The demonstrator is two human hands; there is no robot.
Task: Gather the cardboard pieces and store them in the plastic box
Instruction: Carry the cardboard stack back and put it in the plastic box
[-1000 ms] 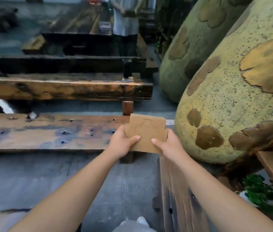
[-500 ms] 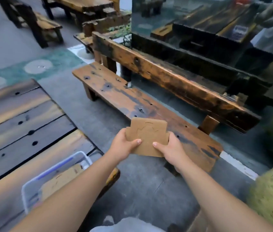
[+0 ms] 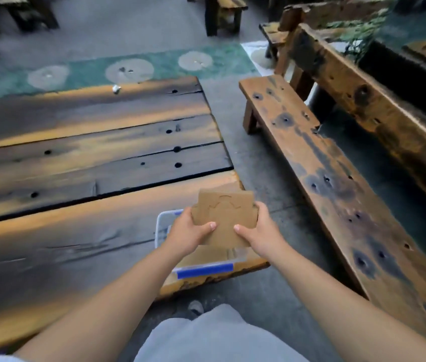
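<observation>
I hold a stack of brown cardboard pieces [image 3: 224, 214] with cut outlines in both hands. My left hand [image 3: 187, 232] grips its left edge, thumb on top. My right hand [image 3: 260, 232] grips its right edge the same way. The stack hovers right above a clear plastic box [image 3: 163, 223] with a blue handle strip [image 3: 205, 270], which stands at the near right corner of a dark wooden table [image 3: 89, 178]. More cardboard [image 3: 214, 256] lies inside the box, partly hidden by my hands.
A long wooden bench [image 3: 337, 184] with a backrest [image 3: 379, 105] runs along the right, with a strip of grey floor [image 3: 248, 152] between it and the table. More benches stand at the far end. A small white scrap [image 3: 116, 88] lies at the table's far edge.
My view has swung left from the big spotted shapes to the table. The cardboard stack, still held in both hands, now hangs over the plastic box instead of over the bench.
</observation>
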